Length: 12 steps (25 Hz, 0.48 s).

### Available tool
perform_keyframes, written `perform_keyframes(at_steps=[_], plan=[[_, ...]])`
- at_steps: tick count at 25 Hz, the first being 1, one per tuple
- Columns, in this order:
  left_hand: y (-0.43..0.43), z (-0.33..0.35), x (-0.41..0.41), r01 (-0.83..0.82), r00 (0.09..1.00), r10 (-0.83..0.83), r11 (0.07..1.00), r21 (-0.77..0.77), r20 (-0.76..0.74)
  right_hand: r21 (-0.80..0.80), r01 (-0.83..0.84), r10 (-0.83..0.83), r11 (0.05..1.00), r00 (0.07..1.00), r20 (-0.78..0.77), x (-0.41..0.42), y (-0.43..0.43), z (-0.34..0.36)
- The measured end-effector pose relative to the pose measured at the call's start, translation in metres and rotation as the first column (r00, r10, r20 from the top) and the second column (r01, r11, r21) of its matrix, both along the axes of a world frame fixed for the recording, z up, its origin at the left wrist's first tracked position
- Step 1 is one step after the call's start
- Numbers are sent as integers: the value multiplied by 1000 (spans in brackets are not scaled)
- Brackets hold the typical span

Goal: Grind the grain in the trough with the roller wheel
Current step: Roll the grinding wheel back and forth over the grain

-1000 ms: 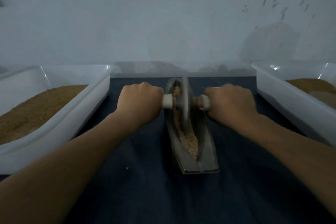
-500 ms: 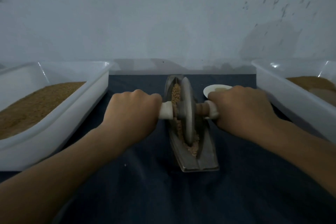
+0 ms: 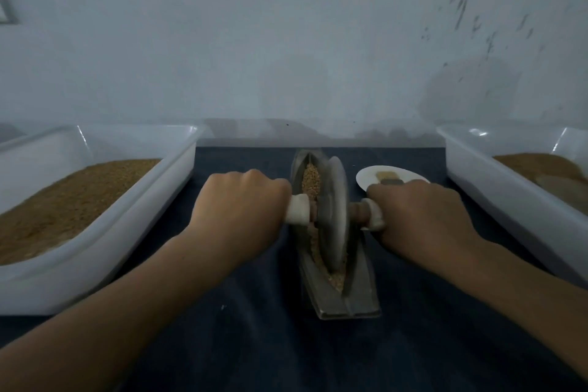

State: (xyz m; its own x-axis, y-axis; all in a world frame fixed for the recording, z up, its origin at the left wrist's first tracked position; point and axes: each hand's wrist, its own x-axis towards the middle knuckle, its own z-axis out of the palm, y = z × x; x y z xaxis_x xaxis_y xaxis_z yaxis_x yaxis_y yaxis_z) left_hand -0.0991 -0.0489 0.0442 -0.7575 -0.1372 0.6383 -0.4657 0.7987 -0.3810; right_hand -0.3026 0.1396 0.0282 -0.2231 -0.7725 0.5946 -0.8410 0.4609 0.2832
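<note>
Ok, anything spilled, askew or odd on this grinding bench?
Nothing serious stands out. The grain stays inside the trough, and both hands, left hand and right hand, hold the roller wheel by its axle. One pale speck lies on the dark cloth near the trough; what it is, I cannot tell.

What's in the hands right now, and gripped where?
Both hold the roller wheel by its axle handle: left hand on the left end, right hand on the right end. The disc itself is untouched.
</note>
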Motion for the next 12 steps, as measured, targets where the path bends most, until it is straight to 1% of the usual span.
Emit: perform_keyframes(at_steps=[1,2,3,5,6,7,8,9,10,11,12], plan=[[-1,3,-6,-16,1000,16,1000,-4,4,25,27,-28,999,999,33,-2,-2,-3],[-3,5,-16,-87,996,87,996,11,29,60,62,-66,996,995,77,-4,-10,-2],[-9,7,-29,-165,985,162,985,58,61,62,73,-80,995,990,115,-8,-26,4],[-23,9,-48,-250,968,235,942,225,92,71,91,-99,993,988,120,-10,-60,26],[-29,9,-52,-278,961,254,903,328,112,100,106,-117,989,987,107,-11,-74,39],[-31,7,-52,-290,957,265,872,394,117,132,104,-116,986,989,90,-12,-82,47],[-30,5,-48,-291,957,270,872,394,110,166,89,-104,982,991,86,-14,-81,49],[-26,3,-41,-268,963,254,902,338,86,169,60,-76,984,993,93,-13,-72,45],[-21,-2,-33,-211,977,208,946,244,40,166,44,-60,985,994,95,-12,-55,35],[-15,-6,-22,-144,990,143,980,136,14,129,22,-33,991,996,81,-9,-38,23],[-7,-6,-12,-88,996,88,995,49,7,96,-3,-2,995,999,44,-4,-22,12]])
